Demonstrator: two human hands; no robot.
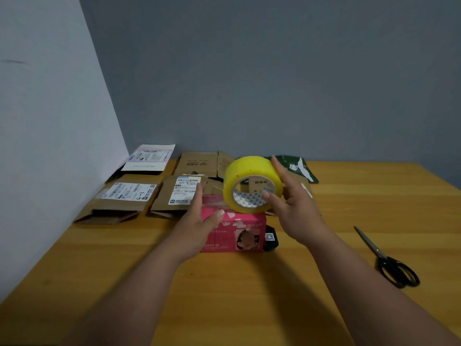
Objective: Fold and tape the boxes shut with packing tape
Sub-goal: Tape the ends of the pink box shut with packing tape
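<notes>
A pink box (233, 231) stands on the wooden table (224, 295) in the middle. My left hand (199, 218) lies against its left side and top with straight fingers. On the box's top rests a yellow roll of packing tape (252, 183), tilted toward me. My right hand (291, 198) holds the roll, thumb inside the core and fingers stretched over its right side. A strip of tape seems to lie along the box's top edge, under the roll.
Several flattened brown cardboard boxes with shipping labels (129, 196) lie at the back left along the wall. A dark green flat package (296, 168) lies behind the roll. Black-handled scissors (389, 260) lie at the right. A small black object (272, 239) sits right of the pink box.
</notes>
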